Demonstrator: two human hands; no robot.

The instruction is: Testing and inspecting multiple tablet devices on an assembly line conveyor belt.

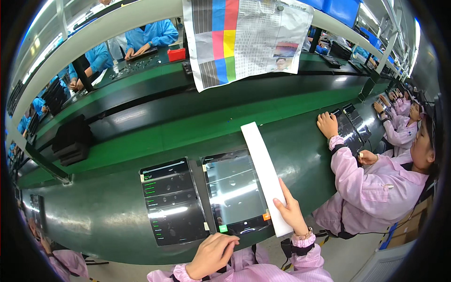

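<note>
Two tablets lie side by side, face up on the green worktop in front of me. The left tablet (173, 203) shows a dark screen with small green lines. The right tablet (235, 188) has a pale grey lit screen, with green and orange squares at its lower corners. My right hand (292, 212) grips the lower end of a long white strip (264, 176), which slants along the right tablet's right edge. My left hand (212, 254) is at the front edge of the worktop, below the tablets' near corners. Its fingers are loosely bent and slightly apart, with nothing visible in them.
A printed colour chart sheet (246, 40) hangs from the white rail ahead. Black trays (73, 141) are stacked at the far left. A co-worker in pink (376, 174) handles dark devices (351, 127) at the right. People in blue sit across the bench, near a red bin (176, 54).
</note>
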